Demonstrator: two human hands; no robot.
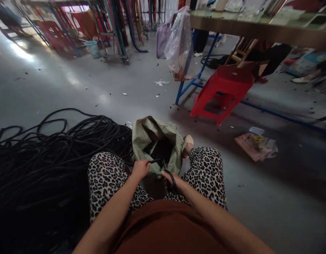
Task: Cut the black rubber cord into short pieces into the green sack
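My left hand [141, 169] is closed around a black cord [154, 161], whose end sticks out to the right over an open sack. In my right hand [171, 180] is a pair of black-handled scissors [173, 182], fingers wrapped round the handles. The blades point up and left, close to the cord's end; whether they touch it I cannot tell. Between my knees stands the greenish woven sack [141, 135], its mouth open, with dark pieces [161, 150] inside. A big tangled heap of black cord [99, 135] lies on the floor to my left.
A red plastic stool [233, 83] stands at the right beside a blue-framed table [247, 26]. A clear plastic bag [180, 38] hangs at its corner. A printed packet [254, 144] lies on the floor. Further back are a small blue basket [92, 49] and hanging coloured cords [116, 24].
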